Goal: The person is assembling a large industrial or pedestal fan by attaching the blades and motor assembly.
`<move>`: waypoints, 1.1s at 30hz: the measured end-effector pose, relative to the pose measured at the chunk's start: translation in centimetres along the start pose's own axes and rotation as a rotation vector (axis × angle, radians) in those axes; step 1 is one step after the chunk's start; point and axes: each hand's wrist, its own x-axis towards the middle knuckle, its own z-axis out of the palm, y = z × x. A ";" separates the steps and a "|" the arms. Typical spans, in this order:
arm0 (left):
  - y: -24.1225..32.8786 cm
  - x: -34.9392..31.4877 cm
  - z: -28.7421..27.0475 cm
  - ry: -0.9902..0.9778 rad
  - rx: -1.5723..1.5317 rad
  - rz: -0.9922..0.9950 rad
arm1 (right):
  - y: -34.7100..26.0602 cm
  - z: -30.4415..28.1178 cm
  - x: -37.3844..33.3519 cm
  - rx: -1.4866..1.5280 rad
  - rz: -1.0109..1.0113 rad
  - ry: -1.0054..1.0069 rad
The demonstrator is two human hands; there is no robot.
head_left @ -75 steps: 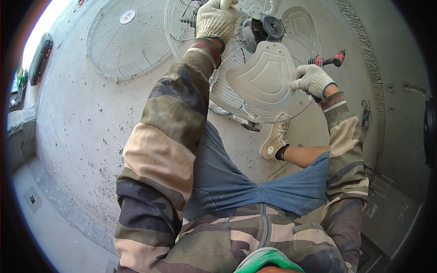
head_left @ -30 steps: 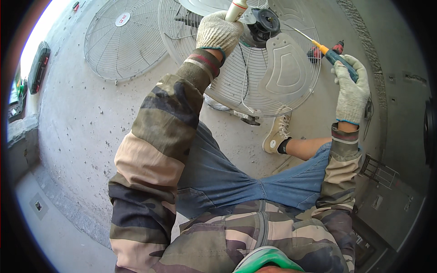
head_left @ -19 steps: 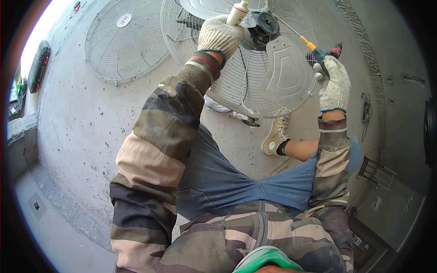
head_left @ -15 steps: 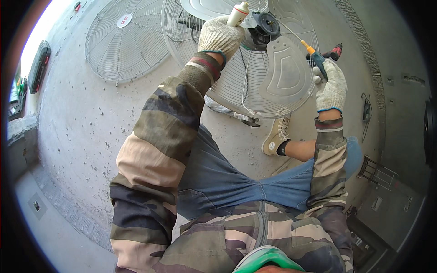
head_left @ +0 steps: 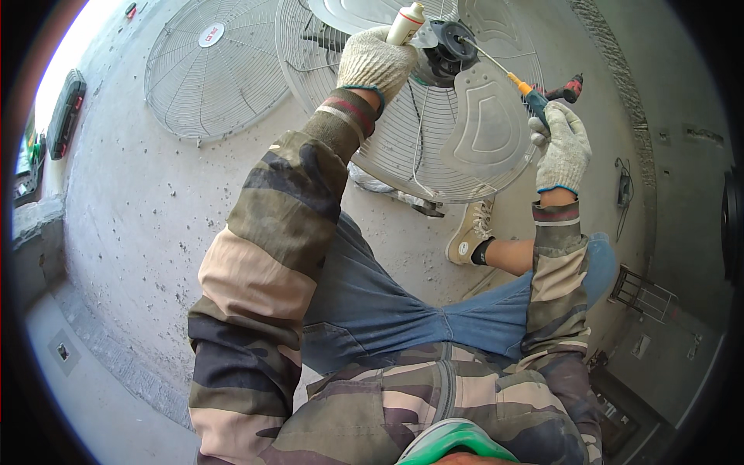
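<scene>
My left hand (head_left: 377,60), in a knitted white work glove, is closed round a small white squeeze tube (head_left: 405,25) with a pale cap pointing up. It is held beside the dark motor hub (head_left: 452,48) of a large fan. My right hand (head_left: 563,147), gloved alike, grips the dark teal and orange handle of a screwdriver (head_left: 528,91). The long shaft slants up and left, its tip at the hub's centre. Broad grey metal blades (head_left: 488,116) surround the hub, over the round wire guard (head_left: 403,155). Whether fingers of my left hand touch a blade is hidden.
A second round wire guard (head_left: 213,85) lies on the concrete floor at the left. A red and black power drill (head_left: 572,89) lies beyond my right hand. A dark tool case (head_left: 67,115) is at the far left. My shoe (head_left: 470,232) stands near the fan's edge.
My right hand has shifted slightly left with the screwdriver, and its tip sits a little further left on the hub. My left hand and the tube have hardly moved.
</scene>
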 end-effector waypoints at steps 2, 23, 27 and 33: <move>-0.2 0.1 0.0 0.001 -0.006 0.001 | 0.0 -0.2 0.0 -0.001 0.002 0.008; -1.0 0.8 0.1 -0.020 -0.069 0.001 | 0.2 -0.5 -0.1 0.039 0.020 -0.011; -1.1 0.8 0.2 0.003 -0.078 0.002 | 0.5 -0.6 -0.2 0.057 0.017 -0.023; -1.2 0.8 0.3 -0.009 -0.102 -0.006 | 0.7 -0.5 -0.2 0.058 0.049 -0.029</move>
